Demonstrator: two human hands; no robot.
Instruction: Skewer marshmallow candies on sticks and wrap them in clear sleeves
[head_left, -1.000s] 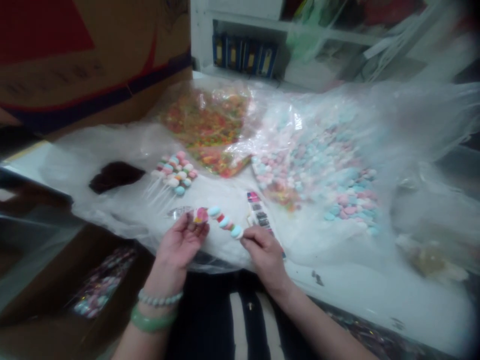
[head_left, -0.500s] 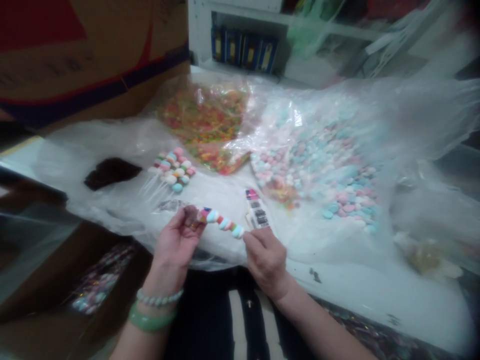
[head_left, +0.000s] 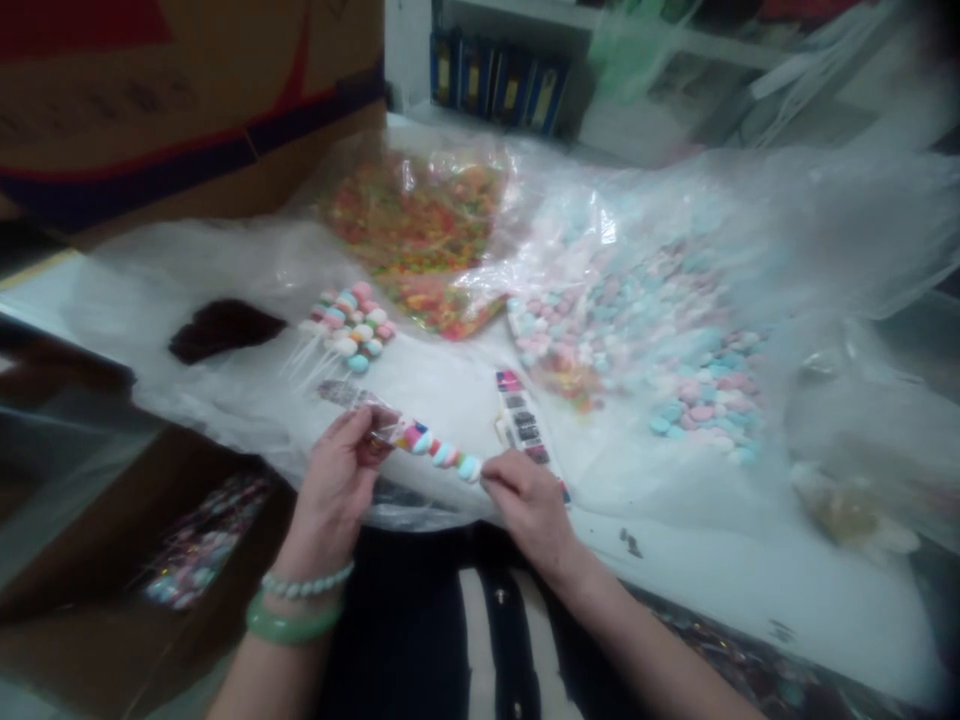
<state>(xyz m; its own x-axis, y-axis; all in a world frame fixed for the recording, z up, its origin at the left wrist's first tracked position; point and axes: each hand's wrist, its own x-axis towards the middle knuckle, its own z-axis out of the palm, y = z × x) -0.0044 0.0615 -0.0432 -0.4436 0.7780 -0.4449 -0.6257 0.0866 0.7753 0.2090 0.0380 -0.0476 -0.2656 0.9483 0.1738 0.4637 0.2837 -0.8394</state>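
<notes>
Right-hand fingers (head_left: 498, 470) pinch one end of the candy skewer (head_left: 445, 456), left-hand fingers (head_left: 355, 428) gripping the wrapper (head_left: 388, 424) at the other.

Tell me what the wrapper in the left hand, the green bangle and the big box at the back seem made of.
Wrapper: probably thin, glossy plastic film; see-through, catching light. Green bangle: smooth with a soft sheen, perhaps polished stone, though glass or plastic could look alike. Big box: apparently matte cardboard, judging by its flat brown sides and printed bands.

From afar I saw a candy skewer (head_left: 445, 456) banded pale blue, white, red and green, a green bangle (head_left: 292, 624), and dark-blue binders (head_left: 474, 76).
</notes>
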